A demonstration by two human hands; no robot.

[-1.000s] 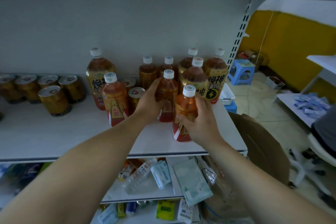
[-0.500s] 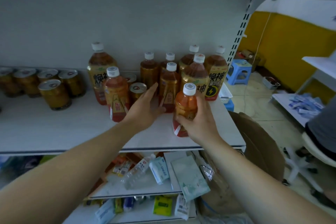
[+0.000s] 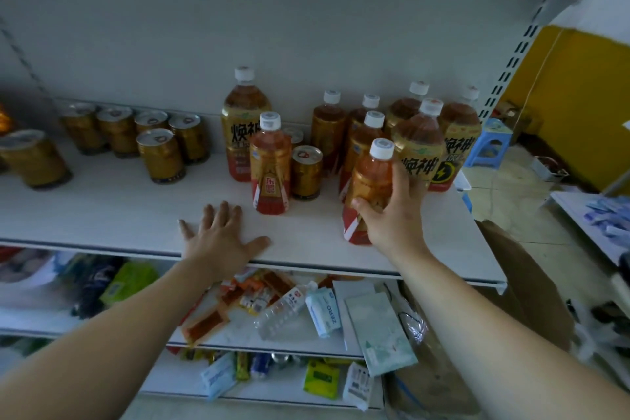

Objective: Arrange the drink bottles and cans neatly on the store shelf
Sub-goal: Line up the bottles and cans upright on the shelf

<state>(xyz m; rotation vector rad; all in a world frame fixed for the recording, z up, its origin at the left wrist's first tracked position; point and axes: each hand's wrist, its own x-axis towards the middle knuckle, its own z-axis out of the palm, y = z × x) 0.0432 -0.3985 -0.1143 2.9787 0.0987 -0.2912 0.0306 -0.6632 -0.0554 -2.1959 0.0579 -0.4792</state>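
Note:
My right hand [image 3: 392, 215] grips a small orange tea bottle [image 3: 370, 181] with a white cap, standing near the front right of the white shelf [image 3: 119, 215]. My left hand [image 3: 221, 239] lies flat and open on the shelf's front edge, holding nothing. Another small orange bottle [image 3: 271, 165] stands just beyond it, with a gold can [image 3: 306, 172] on its right. Behind are several tea bottles, including a large labelled one [image 3: 238, 126] and two big ones [image 3: 456, 143] at the right. Several gold cans [image 3: 160, 155] stand in a group at the left.
A slotted upright [image 3: 511, 54] bounds the shelf's right end. The lower shelves hold scattered packets and a clear plastic bottle [image 3: 283, 312]. A brown cardboard box [image 3: 525, 283] stands below right. On the floor beyond is a blue stool [image 3: 491, 143].
My left hand let go of the middle bottle and came back and left, down flat onto the shelf's front edge. My right hand kept its hold on the front bottle.

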